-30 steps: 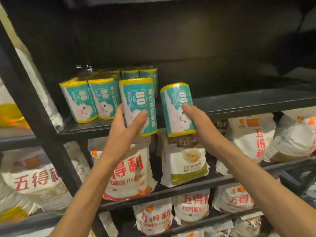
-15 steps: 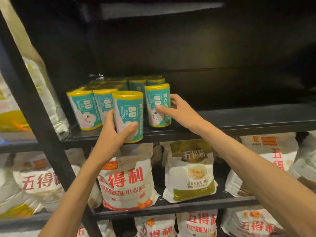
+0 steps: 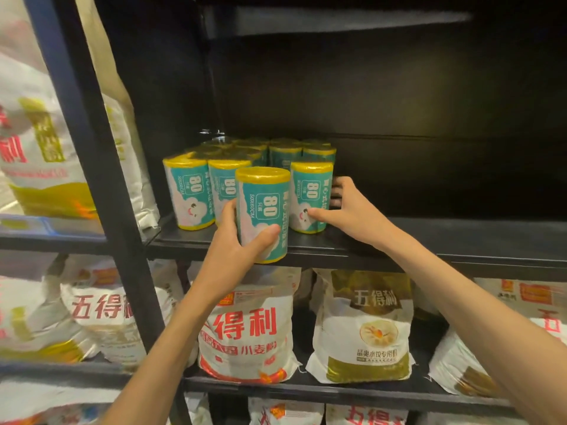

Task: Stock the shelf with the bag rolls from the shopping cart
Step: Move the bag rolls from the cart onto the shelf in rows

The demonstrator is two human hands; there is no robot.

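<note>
Fingers of the left hand (image 3: 228, 250): curling round the lower part of a teal-and-yellow bag roll (image 3: 263, 214), thumb (image 3: 264, 237) lying across its front face and the other fingers going behind it out of sight.
Held roll: standing upright, its base hanging at the front lip of the black shelf (image 3: 429, 240); whether it is resting on the lip or sitting just clear of it cannot be told.
Far left: large white flour sacks (image 3: 40, 142) are leaning behind the black upright post (image 3: 92, 148) of the rack.
Stocked rolls (image 3: 188, 194): standing upright in rows at the left end of the shelf, touching one another, the back rows showing only their yellow tops.
Front-right roll (image 3: 310, 196): standing upright on the shelf, just beside the held roll and behind it.
Fingers of the right hand (image 3: 352, 210): wrapping this front-right roll, thumb (image 3: 319, 214) pressing on its front label near the cloud face, the remaining fingers bending round its right side toward the back.
Right part of the shelf: lying dark, with a black back panel (image 3: 399, 102) behind.
Lower shelf (image 3: 306, 389): holding white flour bags, one with red characters (image 3: 245, 326) under the left forearm, one with a green band (image 3: 368, 329) to its right, more sacks (image 3: 460, 363) lying further right.
</note>
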